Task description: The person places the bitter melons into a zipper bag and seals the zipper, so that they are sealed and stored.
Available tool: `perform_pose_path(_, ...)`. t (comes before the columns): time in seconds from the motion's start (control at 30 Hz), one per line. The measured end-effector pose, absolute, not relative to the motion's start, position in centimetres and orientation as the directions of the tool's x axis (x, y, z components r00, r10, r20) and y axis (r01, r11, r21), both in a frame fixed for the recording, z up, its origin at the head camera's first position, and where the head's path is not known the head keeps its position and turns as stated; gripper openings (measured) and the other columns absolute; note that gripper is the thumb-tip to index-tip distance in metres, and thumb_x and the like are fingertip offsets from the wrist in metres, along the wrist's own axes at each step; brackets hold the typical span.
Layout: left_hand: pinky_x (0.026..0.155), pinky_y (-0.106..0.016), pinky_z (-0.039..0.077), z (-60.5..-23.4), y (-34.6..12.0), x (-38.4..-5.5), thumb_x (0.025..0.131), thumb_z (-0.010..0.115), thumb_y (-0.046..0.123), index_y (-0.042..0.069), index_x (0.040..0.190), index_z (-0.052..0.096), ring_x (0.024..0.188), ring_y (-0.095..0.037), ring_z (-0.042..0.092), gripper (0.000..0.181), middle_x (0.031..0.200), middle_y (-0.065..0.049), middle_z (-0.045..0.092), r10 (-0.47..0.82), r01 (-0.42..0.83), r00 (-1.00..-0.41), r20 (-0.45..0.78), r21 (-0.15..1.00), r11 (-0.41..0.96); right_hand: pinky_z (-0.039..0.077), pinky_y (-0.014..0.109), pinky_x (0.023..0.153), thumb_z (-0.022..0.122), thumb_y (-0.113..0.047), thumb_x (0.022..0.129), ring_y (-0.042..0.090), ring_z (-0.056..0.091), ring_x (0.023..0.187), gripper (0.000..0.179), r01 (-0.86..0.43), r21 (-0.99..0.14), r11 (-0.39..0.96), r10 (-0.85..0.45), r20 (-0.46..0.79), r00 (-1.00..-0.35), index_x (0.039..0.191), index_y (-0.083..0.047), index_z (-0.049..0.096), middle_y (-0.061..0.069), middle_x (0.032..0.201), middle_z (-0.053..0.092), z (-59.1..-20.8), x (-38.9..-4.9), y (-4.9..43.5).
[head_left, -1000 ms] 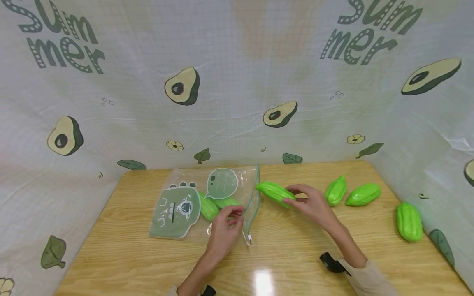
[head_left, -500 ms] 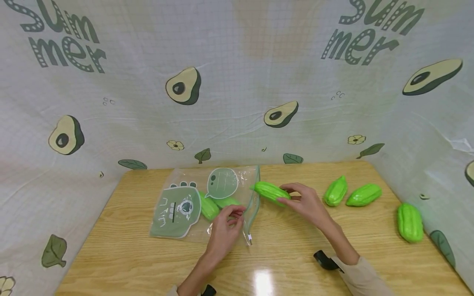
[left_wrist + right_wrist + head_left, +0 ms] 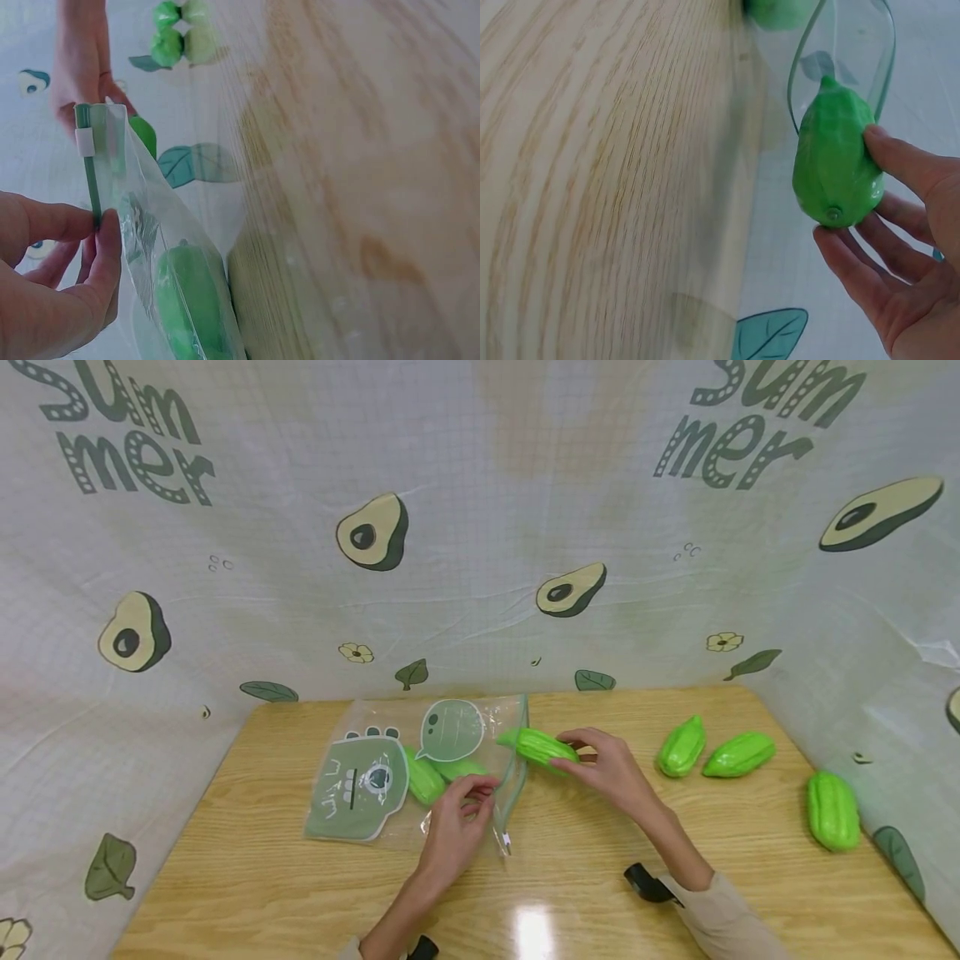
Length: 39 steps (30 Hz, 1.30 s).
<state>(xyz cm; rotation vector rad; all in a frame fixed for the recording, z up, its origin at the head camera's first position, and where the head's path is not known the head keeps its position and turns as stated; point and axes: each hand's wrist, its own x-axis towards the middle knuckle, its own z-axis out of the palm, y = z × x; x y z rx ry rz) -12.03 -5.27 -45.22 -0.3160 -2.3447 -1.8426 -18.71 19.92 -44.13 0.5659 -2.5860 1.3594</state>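
A clear zip bag (image 3: 420, 822) with a green cartoon print lies on the table, its green-edged mouth held apart. My left hand (image 3: 457, 827) pinches the near lip of that mouth between thumb and fingers; the white slider (image 3: 85, 142) sits beyond the fingertips. Inside the bag are two glossy green ridged bitter melons (image 3: 424, 781), partly hidden by the print. My right hand (image 3: 603, 768) grips another bitter melon (image 3: 836, 161) by its blunt end, thumb on one side and fingers on the other. Its pointed tip is within the bag's mouth.
To the right on the wooden table (image 3: 600, 877) lie three more bitter melons: one (image 3: 681, 747) nearest the right hand, one (image 3: 740, 754) beside it, and one (image 3: 832, 811) by the right edge. A printed cloth (image 3: 465, 635) hangs behind and along the sides.
My right hand has moved left with the bitter melon, bringing its tip from the edge of the bag's mouth to inside it. My left hand has stayed put on the bag.
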Motion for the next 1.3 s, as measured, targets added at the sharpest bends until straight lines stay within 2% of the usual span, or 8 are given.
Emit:
perform_pose_path(0.17, 0.087, -0.034, 0.06, -45.3, -5.3, -12.1, 0.093, 0.067, -0.008, 0.001, 0.113, 0.071, 0.098, -0.027, 0.065, 0.022, 0.107, -0.011, 0.067, 0.081, 0.256, -0.966, 0.244, 0.937, 0.236, 0.062, 0.04, 0.084, 0.085, -0.014, 0.085, 0.033, 0.069, 0.102, 0.039, -0.396, -0.757, 0.52, -0.251, 0.308, -0.918, 0.118, 0.001, 0.072, 0.016, 0.115, 0.071, -44.1, -18.8, 19.4)
perform_pose_path(0.57, 0.087, -0.032, 0.06, -45.4, -5.5, -12.0, 0.093, 0.066, -0.009, 0.001, 0.112, 0.071, 0.097, -0.025, 0.066, 0.022, 0.106, -0.011, 0.068, 0.082, 0.26, -0.965, 0.248, 0.929, 0.263, 0.062, 0.029, 0.076, 0.086, -0.015, 0.084, 0.03, 0.069, 0.099, 0.037, -0.417, -0.716, 0.56, -0.256, 0.329, -0.909, 0.116, -0.001, 0.073, 0.013, 0.111, 0.073, -43.6, -19.0, 18.1)
perform_pose_path(0.9, 0.088, -0.035, 0.06, -45.1, -5.4, -12.0, 0.094, 0.067, -0.007, 0.002, 0.113, 0.072, 0.098, -0.027, 0.066, 0.021, 0.107, -0.01, 0.067, 0.083, 0.262, -0.965, 0.249, 0.932, 0.248, 0.061, 0.025, 0.074, 0.087, -0.015, 0.083, 0.029, 0.07, 0.096, 0.037, -0.42, -0.725, 0.546, -0.266, 0.326, -0.907, 0.114, 0.0, 0.074, 0.012, 0.109, 0.073, -43.6, -19.3, 17.2)
perform_pose_path(1.3, 0.087, -0.033, 0.06, -45.3, -5.5, -12.0, 0.094, 0.066, -0.009, 0.002, 0.112, 0.072, 0.098, -0.026, 0.066, 0.022, 0.106, -0.01, 0.067, 0.091, 0.266, -0.964, 0.25, 0.925, 0.27, 0.06, 0.023, 0.072, 0.086, -0.02, 0.084, 0.025, 0.069, 0.096, 0.036, -0.422, -0.725, 0.545, -0.277, 0.319, -0.906, 0.113, -0.003, 0.074, 0.01, 0.108, 0.073, -43.9, -19.5, 16.3)
